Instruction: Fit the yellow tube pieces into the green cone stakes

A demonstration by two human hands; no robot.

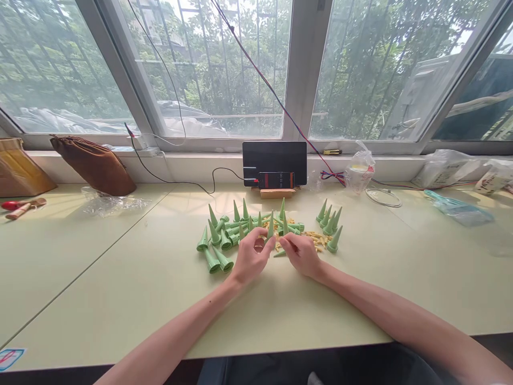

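My left hand (251, 258) is closed around the lower part of a green plastic cone (271, 223), whose tip points up. Close beside it, my right hand (303, 254) pinches with thumb and forefinger; what lies between those fingertips is too small and hidden to make out. Left of my hands is a pile of similar green cones (225, 240), some upright and some lying on their sides. Small yellow pieces (315, 239) are scattered just behind and right of my right hand. Further right, several green cones (329, 224) stand upright in a group.
A phone (276, 180) on a small stand leans before a dark tablet-like panel (275, 155) at the back. Brown bag (96, 163), crumpled clear plastic (114, 202) and red-tipped tool (22, 207) lie left. A plastic-bagged cup (359, 174), coiled cable (383, 198) and bags (444, 168) sit right.
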